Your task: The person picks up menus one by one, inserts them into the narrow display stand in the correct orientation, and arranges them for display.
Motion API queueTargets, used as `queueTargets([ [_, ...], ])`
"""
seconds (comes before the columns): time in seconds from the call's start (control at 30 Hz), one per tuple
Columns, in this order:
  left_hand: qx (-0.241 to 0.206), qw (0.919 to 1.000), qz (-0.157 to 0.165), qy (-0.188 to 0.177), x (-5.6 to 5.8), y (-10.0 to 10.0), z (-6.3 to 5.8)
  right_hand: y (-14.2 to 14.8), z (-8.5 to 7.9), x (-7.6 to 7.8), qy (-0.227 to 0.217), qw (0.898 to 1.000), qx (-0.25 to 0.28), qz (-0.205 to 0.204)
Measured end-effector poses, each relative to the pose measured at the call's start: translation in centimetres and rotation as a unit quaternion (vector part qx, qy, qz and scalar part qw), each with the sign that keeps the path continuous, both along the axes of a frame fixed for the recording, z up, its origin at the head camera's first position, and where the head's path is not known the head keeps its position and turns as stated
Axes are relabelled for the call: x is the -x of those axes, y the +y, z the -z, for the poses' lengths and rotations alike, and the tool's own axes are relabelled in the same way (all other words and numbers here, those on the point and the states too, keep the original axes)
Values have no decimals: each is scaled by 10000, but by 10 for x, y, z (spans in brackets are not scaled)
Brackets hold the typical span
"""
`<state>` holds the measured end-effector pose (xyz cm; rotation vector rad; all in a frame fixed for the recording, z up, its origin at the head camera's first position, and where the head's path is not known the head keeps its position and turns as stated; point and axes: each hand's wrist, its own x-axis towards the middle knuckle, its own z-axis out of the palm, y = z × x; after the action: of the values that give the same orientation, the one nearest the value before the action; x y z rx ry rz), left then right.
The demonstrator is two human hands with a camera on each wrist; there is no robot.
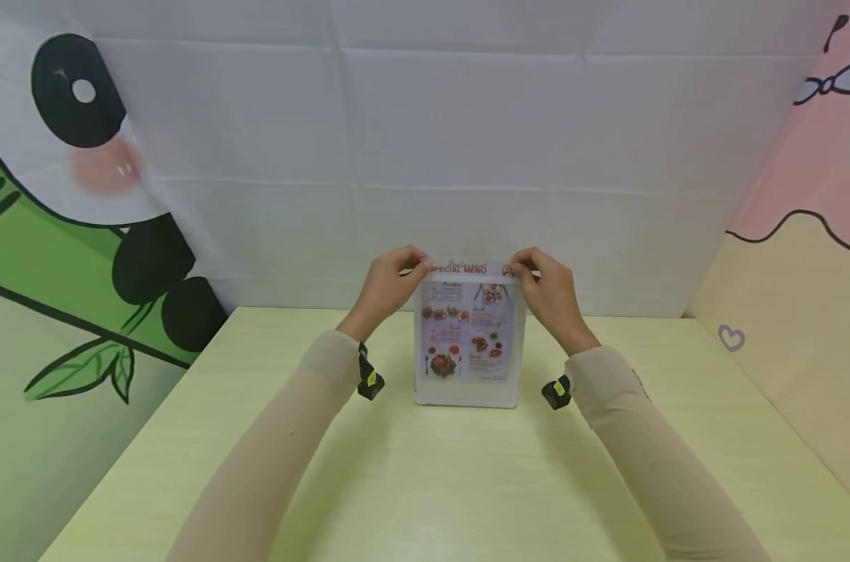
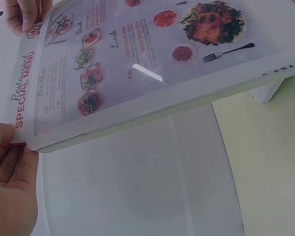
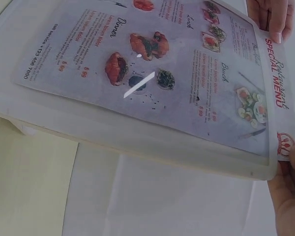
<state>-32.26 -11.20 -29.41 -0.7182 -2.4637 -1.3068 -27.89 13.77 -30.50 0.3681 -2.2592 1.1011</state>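
Observation:
A white-framed stand (image 1: 467,396) with a clear front stands upright on the table. Inside it shows a printed menu sheet (image 1: 475,332) with food pictures, its titled top strip sticking out above the frame. My left hand (image 1: 389,282) pinches the strip's left corner between thumb and fingers. At the opposite corner, beside a small red emblem, my right hand (image 1: 549,290) pinches the sheet the same way. In the left wrist view the thumb of the left hand (image 2: 12,182) lies by the heading. The right wrist view has the right hand (image 3: 289,191) at the frame's upper corner.
The stand rests on a pale yellow-green table (image 1: 439,484). Close behind the table hangs a creased white cloth backdrop (image 1: 460,125). A cartoon-printed panel (image 1: 66,203) rises on the left, and a pink and cream one (image 1: 797,257) on the right.

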Motion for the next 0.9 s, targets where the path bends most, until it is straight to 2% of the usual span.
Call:
queueTargets([
  [0.37, -391, 9989, -97, 248, 1, 1, 3, 0, 0, 1, 325, 9994, -11, -103],
  [0.7, -328, 9983, -67, 467, 4, 5, 4, 6, 4, 8, 652, 9977, -145, -145],
  [0.9, -195, 9981, -149, 565, 5, 7, 6, 10, 6, 10, 551, 9982, -217, -111],
])
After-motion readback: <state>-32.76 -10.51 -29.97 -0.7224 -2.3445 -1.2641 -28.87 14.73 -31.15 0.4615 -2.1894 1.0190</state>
